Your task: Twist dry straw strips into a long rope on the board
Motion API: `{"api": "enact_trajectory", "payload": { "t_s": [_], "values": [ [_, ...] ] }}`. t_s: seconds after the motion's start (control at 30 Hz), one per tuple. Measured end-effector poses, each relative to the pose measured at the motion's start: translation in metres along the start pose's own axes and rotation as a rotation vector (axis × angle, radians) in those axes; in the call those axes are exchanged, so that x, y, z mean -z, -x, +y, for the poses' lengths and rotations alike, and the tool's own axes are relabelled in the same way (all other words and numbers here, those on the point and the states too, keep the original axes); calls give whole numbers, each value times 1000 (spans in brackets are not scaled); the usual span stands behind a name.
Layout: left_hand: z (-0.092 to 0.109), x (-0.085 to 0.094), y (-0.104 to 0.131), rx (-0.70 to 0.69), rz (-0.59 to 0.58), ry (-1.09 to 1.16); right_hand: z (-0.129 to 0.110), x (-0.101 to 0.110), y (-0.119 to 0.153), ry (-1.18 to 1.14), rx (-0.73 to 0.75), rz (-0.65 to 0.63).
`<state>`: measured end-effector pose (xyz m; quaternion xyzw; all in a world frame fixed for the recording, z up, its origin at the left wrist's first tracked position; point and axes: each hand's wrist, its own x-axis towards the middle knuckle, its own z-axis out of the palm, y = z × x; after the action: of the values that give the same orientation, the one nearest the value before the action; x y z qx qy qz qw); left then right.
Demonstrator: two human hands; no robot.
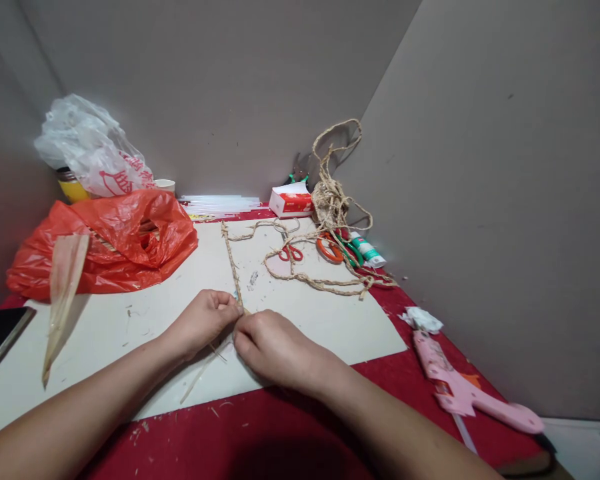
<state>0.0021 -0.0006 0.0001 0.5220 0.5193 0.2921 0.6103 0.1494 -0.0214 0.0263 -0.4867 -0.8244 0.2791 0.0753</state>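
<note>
A thin twisted straw cord (231, 257) runs from the upper middle of the white sheet (330, 327) down to my hands. My left hand (211, 321) pinches the cord's near end between thumb and forefinger. Right beside it, my right hand (267, 343) is closed at the same end, its fingertips turned away from view. Loose straw strands (197, 381) stick out below the two hands. Farther right, more of the cord lies in loops, leading to a tangled bundle of cord (330, 200).
On the left are a red plastic bag (115, 247), a dry husk leaf (65, 287) and a clear bag (87, 147). Scissors (291, 253), a tissue pack (291, 201), a white-green tube (367, 250) and glue sticks (225, 205) lie behind. A pink glue gun (460, 387) rests at right.
</note>
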Motion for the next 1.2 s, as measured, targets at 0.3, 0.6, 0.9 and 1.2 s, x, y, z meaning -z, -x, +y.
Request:
{"api": "enact_trajectory", "payload": {
  "t_s": [0.3, 0.6, 0.9, 1.2],
  "values": [
    [7, 6, 1, 52, -108, 110, 16, 43, 9, -375, 64, 92],
    [6, 10, -1, 22, -168, 139, 35, 1, -28, -814, -113, -161],
    [6, 6, 1, -88, -171, 39, 40, 4, -35, -648, 5, -224],
    [19, 24, 10, 3, -174, -208, 42, -6, -39, -650, 39, -171]
  ]
}}
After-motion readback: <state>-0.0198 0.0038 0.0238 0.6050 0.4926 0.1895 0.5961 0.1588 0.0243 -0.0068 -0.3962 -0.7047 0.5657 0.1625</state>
